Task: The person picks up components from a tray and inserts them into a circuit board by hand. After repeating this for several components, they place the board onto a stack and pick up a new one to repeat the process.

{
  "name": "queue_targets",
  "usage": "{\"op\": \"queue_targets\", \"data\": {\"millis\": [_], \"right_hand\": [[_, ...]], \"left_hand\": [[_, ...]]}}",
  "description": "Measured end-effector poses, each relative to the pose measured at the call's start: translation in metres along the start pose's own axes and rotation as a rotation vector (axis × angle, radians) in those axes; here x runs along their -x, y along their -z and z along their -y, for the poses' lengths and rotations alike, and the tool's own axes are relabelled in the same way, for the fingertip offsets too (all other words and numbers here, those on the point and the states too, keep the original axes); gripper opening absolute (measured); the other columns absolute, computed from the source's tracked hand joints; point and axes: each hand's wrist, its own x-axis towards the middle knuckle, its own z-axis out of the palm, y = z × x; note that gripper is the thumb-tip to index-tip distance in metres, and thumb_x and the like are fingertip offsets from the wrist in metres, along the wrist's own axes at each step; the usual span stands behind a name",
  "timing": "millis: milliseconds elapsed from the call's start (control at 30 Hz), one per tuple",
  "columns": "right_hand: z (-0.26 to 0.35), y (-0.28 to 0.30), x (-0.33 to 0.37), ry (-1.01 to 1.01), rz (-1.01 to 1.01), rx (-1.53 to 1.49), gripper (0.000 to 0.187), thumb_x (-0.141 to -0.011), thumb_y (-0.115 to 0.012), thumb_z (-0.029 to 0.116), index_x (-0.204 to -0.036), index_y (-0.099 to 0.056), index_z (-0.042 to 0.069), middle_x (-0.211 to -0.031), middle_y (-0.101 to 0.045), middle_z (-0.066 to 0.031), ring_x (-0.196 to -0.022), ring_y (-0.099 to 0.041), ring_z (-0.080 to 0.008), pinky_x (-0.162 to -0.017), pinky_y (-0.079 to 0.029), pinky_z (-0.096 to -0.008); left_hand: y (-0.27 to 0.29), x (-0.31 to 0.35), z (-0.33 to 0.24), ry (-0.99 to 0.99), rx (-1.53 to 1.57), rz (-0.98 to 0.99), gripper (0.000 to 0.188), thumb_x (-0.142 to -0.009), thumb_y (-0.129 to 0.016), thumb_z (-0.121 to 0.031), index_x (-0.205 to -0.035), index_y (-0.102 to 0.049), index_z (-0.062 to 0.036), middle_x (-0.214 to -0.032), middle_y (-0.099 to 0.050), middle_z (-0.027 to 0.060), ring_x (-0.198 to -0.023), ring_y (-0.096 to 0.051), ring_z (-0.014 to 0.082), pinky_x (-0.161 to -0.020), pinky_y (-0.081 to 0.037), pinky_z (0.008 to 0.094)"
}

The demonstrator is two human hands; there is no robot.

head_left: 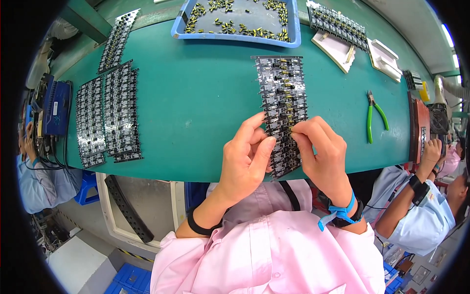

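A long panel of small circuit boards (pixel 281 105) lies in front of me, its near end at the table's edge. Small black and yellow cylinders, apparently capacitors, line its far and middle part. My left hand (pixel 247 154) grips the panel's left edge, thumb on top and fingers curled beside it. Over the right side of the panel, my right hand (pixel 320 152) is closed, thumb and index finger pinched against the boards. Whatever sits between those fingertips is too small and covered to make out. Beyond the panel, a blue tray (pixel 235 38) holds many loose capacitors of the same look.
More board panels (pixel 105 115) lie at the left, another (pixel 115 41) behind them. Green-handled cutters (pixel 374 117) rest at the right. A further panel (pixel 338 25) leans on white blocks (pixel 335 51) at the far right. Co-workers sit at both sides; one's arm (pixel 413 191) is near the right.
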Motion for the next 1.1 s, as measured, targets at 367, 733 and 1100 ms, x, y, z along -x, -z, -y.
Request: {"op": "queue_targets", "data": {"millis": [367, 733, 1100], "right_hand": [[-0.005, 0.003, -0.002, -0.096, 0.051, -0.030, 0.015, -0.063, -0.057, -0.004, -0.076, -0.051, 0.001, -0.066, -0.050, -0.0063, -0.053, -0.047, -0.0158, -0.047, -0.036, -0.0259], [-0.010, 0.004, -0.006, -0.719, 0.165, -0.805, 0.029, -0.067, -0.058, 0.004, -0.092, -0.044, -0.003, -0.080, -0.055, -0.0058, -0.070, -0.051, -0.0090, -0.061, -0.040, -0.0199], [-0.004, 0.003, -0.018, -0.666, 0.123, -0.868, 0.023, -0.068, -0.059, 0.006, -0.086, -0.045, -0.001, -0.080, -0.055, -0.0069, -0.071, -0.051, -0.0083, -0.065, -0.041, -0.0202]], "left_hand": [[0.003, 0.000, 0.001, 0.013, 0.047, -0.001, 0.033, -0.079, -0.045, -0.004, -0.109, -0.036, 0.0047, -0.064, -0.050, 0.0035, -0.045, -0.043, 0.0033, -0.039, -0.037, 0.0167], [0.004, 0.001, -0.002, 0.015, 0.114, 0.020, 0.035, -0.079, -0.044, -0.003, -0.111, -0.032, 0.0052, -0.074, -0.052, 0.0060, -0.049, -0.044, 0.0036, -0.040, -0.037, 0.0161], [0.005, 0.000, -0.015, 0.055, 0.156, -0.022, 0.038, -0.079, -0.044, -0.003, -0.113, -0.029, 0.0049, -0.079, -0.053, 0.0084, -0.051, -0.046, 0.0049, -0.041, -0.038, 0.0164]]}}
